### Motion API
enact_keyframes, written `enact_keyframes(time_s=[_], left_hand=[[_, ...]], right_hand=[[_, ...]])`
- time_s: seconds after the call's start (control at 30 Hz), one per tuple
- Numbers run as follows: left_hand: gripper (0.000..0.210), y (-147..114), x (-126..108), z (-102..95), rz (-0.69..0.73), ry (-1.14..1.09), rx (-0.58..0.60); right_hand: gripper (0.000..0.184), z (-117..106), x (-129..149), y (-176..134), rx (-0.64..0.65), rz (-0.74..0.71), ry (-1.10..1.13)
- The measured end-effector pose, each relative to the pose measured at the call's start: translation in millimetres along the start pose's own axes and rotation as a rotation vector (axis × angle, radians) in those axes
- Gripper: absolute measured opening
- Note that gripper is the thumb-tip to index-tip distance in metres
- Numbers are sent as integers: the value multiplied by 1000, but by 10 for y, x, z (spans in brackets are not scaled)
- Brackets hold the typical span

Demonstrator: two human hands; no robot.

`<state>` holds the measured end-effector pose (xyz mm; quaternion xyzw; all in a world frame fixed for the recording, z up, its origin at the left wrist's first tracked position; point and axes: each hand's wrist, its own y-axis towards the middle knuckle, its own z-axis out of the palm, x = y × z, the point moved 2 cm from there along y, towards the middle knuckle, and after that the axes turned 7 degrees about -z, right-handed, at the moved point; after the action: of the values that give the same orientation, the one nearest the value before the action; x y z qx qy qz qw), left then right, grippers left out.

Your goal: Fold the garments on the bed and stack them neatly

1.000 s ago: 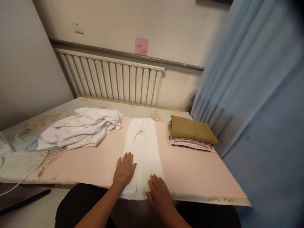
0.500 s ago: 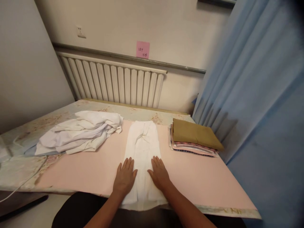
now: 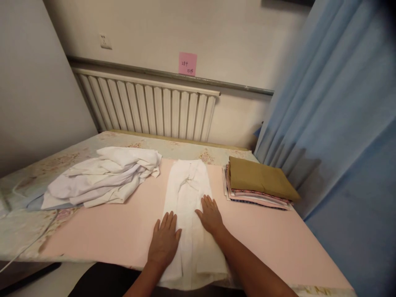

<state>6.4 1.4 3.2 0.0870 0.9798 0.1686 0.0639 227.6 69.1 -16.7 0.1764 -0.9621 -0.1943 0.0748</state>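
Left hand (image 3: 164, 242) and right hand (image 3: 210, 215), flat, gripping nothing, are apparently smoothing white garment (image 3: 187, 231), creases (image 3: 187, 180) at 12 o'clock needing flattening.

white garment (image 3: 188, 218): partly under left hand (image 3: 163, 243) | blue curtain (image 3: 334, 128): cropped | pink note (image 3: 187, 64): illegible

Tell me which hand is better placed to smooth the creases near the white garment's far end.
Probably the right hand: it lies flat, farther up the white garment and nearer the creases. The left hand rests closer to the wearer, at the garment's left edge.
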Motion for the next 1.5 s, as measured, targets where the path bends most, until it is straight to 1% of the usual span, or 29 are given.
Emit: enact_keyframes(time_s=[0.17,0.4,0.5,0.6,0.73,0.87,0.97,1.07,1.23,1.4,1.5], left_hand=[[50,-5,6,5,0,-16,3],[49,4,9,4,8,-20,2],[49,8,7,-4,7,-22,-4],[49,6,3,-11,1,-26,-7],[48,2,8,-3,-6,-37,-7],[49,3,19,18,-7,-59,2],[50,4,26,33,-7,-73,4],[50,-1,29,46,3,-67,1],[49,-9,29,52,-2,-37,7],[50,-14,28,40,10,-21,-1],[50,-18,35,42,17,-23,-15]], right_hand=[[62,57,-67,163,7,20,-16],[67,77,-138,368,57,35,-32],[68,72,-163,432,71,37,-29],[66,65,-178,461,57,38,-27],[61,29,-171,451,-11,39,-17],[55,-40,-125,441,-75,-36,-4],[53,-44,-106,448,-46,-79,19],[54,2,-126,459,-8,-61,37],[56,55,-152,440,17,-44,37],[62,20,-118,273,38,-19,28],[62,-45,-73,110,30,-36,26]])
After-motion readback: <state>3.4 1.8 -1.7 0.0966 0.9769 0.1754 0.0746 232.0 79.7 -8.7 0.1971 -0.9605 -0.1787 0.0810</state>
